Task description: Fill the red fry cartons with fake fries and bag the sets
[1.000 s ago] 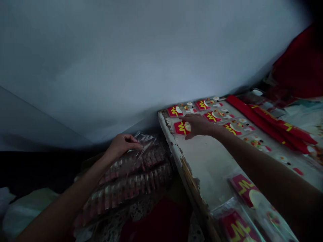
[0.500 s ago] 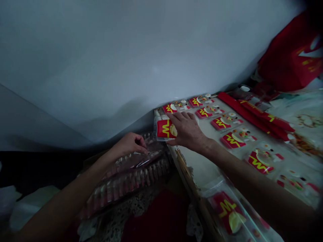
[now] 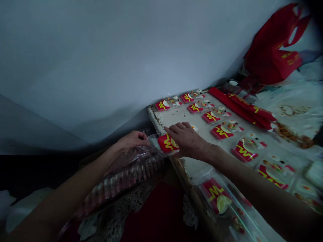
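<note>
Grip of the right hand (image 3: 188, 141) is closed on a flat clear packet (image 3: 168, 144) with a red piece and a yellow zigzag inside. Some of this packet is hidden under the hand, and its left end sticks out over the left edge of the worktop (image 3: 171, 117). Just to the left, the left hand (image 3: 133, 139) has its finger and thumb pinched together on a thin clear plastic bag (image 3: 137, 154). The bag and the packet's left end are very close, but I cannot tell if one is inside the other. Below the left hand sits a row of pink and clear packs (image 3: 113, 188). More red and yellow packets (image 3: 222, 131) lie flat on the worktop, to the right and far side. Past them are folded red strips (image 3: 242, 107), and a red bag (image 3: 270, 60) stands at the far right, near the pale wall (image 3: 113, 67).
</note>
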`<move>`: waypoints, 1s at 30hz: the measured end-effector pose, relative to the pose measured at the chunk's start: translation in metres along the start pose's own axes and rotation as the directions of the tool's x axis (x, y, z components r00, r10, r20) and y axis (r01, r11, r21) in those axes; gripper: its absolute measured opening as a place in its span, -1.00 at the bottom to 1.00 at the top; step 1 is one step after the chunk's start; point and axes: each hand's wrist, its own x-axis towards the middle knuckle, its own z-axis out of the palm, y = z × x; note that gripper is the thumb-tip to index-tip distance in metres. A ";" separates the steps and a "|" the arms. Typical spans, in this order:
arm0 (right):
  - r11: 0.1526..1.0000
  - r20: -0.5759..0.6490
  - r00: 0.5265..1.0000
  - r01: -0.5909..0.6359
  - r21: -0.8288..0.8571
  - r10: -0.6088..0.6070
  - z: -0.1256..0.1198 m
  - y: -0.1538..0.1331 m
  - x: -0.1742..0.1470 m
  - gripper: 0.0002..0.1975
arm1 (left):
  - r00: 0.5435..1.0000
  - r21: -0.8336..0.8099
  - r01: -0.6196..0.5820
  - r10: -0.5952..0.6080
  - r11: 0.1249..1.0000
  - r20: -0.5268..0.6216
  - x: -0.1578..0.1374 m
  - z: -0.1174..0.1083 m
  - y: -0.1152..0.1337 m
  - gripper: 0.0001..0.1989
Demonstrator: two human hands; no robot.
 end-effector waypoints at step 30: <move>0.598 0.048 0.603 -0.797 0.082 0.797 0.032 -0.004 -0.051 -0.22 | 0.793 0.878 -0.356 0.601 0.320 0.103 0.041 0.139 0.045 -0.66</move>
